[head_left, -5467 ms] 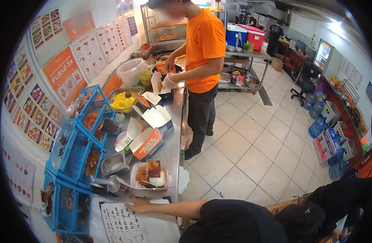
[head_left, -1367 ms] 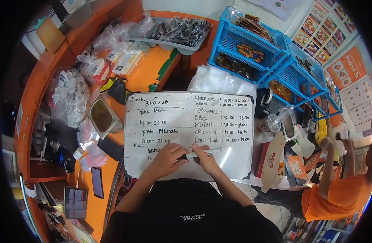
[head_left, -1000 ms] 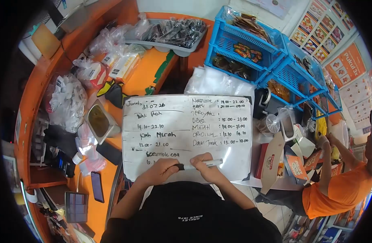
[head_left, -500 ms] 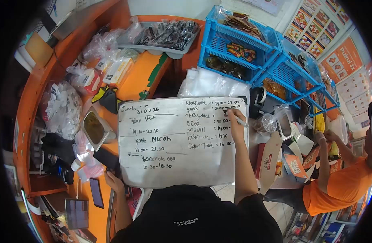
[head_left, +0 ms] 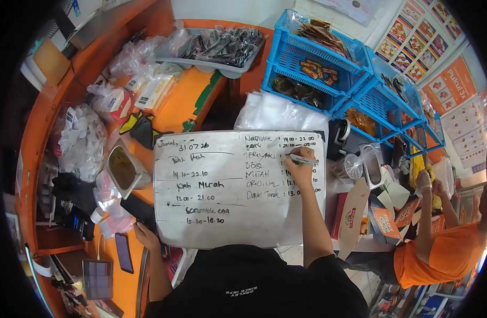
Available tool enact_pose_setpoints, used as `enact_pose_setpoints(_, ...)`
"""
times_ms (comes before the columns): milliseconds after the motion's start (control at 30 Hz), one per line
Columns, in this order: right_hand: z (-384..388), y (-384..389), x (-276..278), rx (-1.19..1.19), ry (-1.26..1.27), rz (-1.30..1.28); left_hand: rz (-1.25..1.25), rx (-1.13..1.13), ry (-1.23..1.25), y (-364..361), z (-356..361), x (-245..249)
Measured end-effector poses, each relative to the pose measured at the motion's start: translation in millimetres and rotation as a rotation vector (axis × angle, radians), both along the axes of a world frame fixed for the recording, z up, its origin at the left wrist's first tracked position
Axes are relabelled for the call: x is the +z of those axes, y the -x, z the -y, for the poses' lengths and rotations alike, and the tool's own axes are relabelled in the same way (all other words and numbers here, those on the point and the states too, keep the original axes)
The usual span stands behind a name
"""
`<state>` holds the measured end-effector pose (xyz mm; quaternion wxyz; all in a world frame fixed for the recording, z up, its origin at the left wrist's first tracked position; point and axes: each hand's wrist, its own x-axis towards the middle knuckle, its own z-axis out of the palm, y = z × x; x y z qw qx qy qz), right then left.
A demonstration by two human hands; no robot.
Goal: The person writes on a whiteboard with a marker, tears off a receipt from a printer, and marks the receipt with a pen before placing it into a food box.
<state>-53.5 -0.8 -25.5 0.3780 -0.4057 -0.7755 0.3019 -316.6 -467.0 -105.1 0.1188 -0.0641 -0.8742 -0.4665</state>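
My right hand [head_left: 302,170] is closed around a whiteboard marker [head_left: 305,159]. Its tip meets the whiteboard [head_left: 227,236] beside the "TERIYAKI" line. Handwritten names and times fill both columns of the board, which lies before me; my hand covers some times on the right. Off the board's lower left edge, my left hand [head_left: 148,238] is by the orange counter, its fingers near a pinkish clear plastic bag [head_left: 115,221]. I cannot tell whether that hand grips anything. A dark phone [head_left: 123,253] lies near it.
A tablet [head_left: 98,279] with a cable sits at lower left. Further up are a metal container [head_left: 125,169] and a grey tray [head_left: 222,66] of black packets. Blue baskets [head_left: 318,58] stand behind the board. At right, a person in orange [head_left: 440,252] handles something yellow near open boxes.
My right hand has moved down and left across the board with the marker, from the second line to the "TERIYAKI" line. My left hand has shifted slightly left, toward the plastic bag.
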Motion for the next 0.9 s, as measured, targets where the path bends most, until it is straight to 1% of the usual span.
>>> enact_pose_setpoints(167, -0.1, 0.9, -2.6, -0.004, -0.03, 0.049, 0.014, 0.015, 0.08, -0.4, 0.7, 2.8)
enact_pose_setpoints(233, 1.3, 2.1, -0.4, -0.017, -0.039, 0.058, 0.0, 0.014, 0.077, -0.7, -0.7, 3.4)
enact_pose_setpoints(300, 4.6, 1.6, 3.1, 0.004, -0.149, 0.115, -0.015, 0.013, 0.072, -0.2, -1.2, 2.7)
enact_pose_setpoints(433, 2.4, -0.9, 0.8, -0.015, -0.084, 0.095, 0.001, 0.026, 0.083, -0.6, 0.5, 0.1)
enact_pose_setpoints(500, -1.2, -3.6, -1.5, -0.052, -0.017, 0.028, -0.004, 0.027, 0.076, -0.1, 0.1, 0.1)
enact_pose_setpoints(533, -0.6, -3.3, -0.5, -0.053, -0.017, 0.028, 0.007, 0.03, 0.081, -0.3, 0.1, 0.7)
enact_pose_setpoints(600, 0.7, -2.8, 1.6, -0.063, -0.118, 0.056, 0.017, 0.03, 0.086, -0.1, -0.1, 1.1)
enact_pose_setpoints(667, -1.3, -2.7, -1.0, -0.061, -0.125, 0.064, -0.064, -0.002, 0.146, 1.5, 1.6, -0.6)
enact_pose_setpoints(767, -0.8, -5.3, -1.9, -0.046, -0.125, 0.073, -0.003, 0.007, 0.122, -2.6, -3.1, 8.5)
enact_pose_setpoints(900, 0.4, -5.9, -0.8, -0.051, -0.126, 0.067, -0.023, 0.011, 0.144, 0.2, 1.8, -1.0)
